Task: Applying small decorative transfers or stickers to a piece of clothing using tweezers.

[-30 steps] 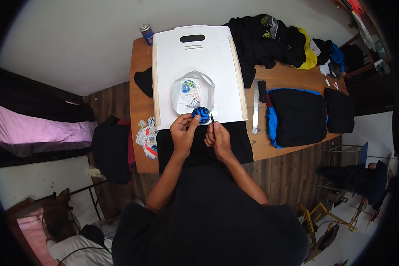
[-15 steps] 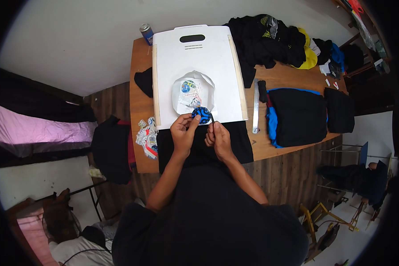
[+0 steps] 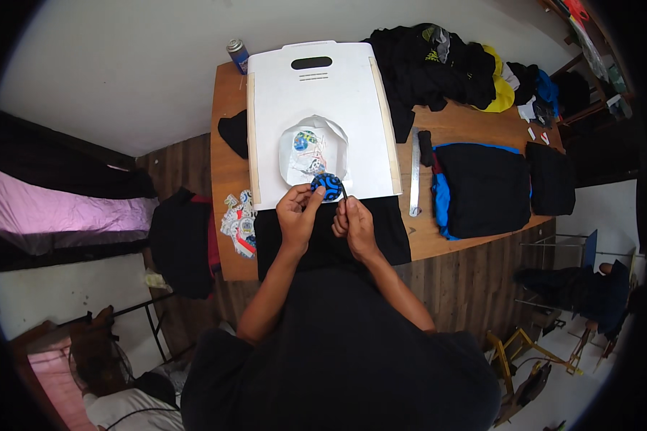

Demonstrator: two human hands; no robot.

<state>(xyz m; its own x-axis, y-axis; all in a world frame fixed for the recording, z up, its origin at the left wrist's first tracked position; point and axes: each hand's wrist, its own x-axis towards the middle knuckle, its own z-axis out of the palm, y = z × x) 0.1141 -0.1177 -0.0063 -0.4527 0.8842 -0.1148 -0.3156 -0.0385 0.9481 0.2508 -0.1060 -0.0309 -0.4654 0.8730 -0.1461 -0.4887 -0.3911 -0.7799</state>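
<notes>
In my left hand (image 3: 297, 215) a round disc with a blue and black swirl pattern (image 3: 326, 185) is pinched between thumb and fingers. My right hand (image 3: 357, 227) is closed around a slim dark pen-like tool (image 3: 344, 189), whose tip is at the disc's right edge; its exact kind does not show. Both hands are over the near edge of a white board (image 3: 323, 97). Just beyond the disc sits a shallow white paper tray (image 3: 286, 159), with small colourful pieces and scraps inside. Black cloth (image 3: 388, 230) lies under the board's near edge.
Cut-out printed pieces (image 3: 239, 223) lie on the wooden table (image 3: 231, 165) at left. A metal ruler (image 3: 415, 172) and folded dark garments (image 3: 482, 190) are at right. A spray can (image 3: 237, 54) stands at the far left corner. Heaped clothes (image 3: 438, 68) fill the back right.
</notes>
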